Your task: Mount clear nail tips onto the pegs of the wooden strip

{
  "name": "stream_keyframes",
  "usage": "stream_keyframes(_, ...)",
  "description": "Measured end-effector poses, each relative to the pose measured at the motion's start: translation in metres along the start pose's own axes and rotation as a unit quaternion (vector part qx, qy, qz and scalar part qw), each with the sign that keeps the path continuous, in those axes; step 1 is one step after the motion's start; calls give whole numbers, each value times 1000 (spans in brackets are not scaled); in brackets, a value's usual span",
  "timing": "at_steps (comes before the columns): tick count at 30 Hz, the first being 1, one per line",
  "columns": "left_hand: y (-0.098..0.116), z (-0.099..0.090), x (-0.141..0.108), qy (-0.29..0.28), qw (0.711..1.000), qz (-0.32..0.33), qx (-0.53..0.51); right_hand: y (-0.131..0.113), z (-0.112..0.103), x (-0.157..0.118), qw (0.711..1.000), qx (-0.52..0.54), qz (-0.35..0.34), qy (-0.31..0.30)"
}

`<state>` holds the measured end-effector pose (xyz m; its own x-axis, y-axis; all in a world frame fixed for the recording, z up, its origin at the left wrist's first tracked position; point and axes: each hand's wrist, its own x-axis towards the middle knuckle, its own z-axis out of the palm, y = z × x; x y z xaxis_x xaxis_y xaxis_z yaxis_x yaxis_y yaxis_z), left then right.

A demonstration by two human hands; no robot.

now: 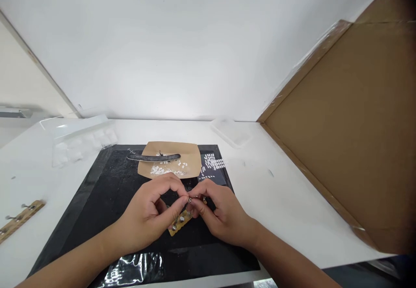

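Note:
My left hand and my right hand meet above the black mat. Each has thumb and index finger pinched together, fingertips touching or nearly so. Between them is a tiny shiny piece, too small to name. Below the fingers, partly covered by them, a yellowish strip with metal posts is tilted across the mat. Just beyond the hands is a tan sheet bearing small white pieces and a dark curved nail file.
A sheet of white tabs lies beside the tan sheet. Clear plastic packaging is at the back left, a translucent tray at the back. A wooden strip with metal posts lies left. Cardboard stands along the right side.

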<state>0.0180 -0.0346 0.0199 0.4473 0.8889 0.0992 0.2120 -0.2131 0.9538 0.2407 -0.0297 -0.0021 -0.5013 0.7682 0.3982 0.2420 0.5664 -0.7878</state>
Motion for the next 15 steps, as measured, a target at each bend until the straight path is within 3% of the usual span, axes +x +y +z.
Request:
stream_keyframes(6, 0, 4, -1, -6, 999, -34, -21, 2, 0, 0, 999, -13, 6, -32)
stream_keyframes(15, -3, 1, 4, -42, 998, -35, -41, 2, -3, 1, 997, -53, 0, -48)
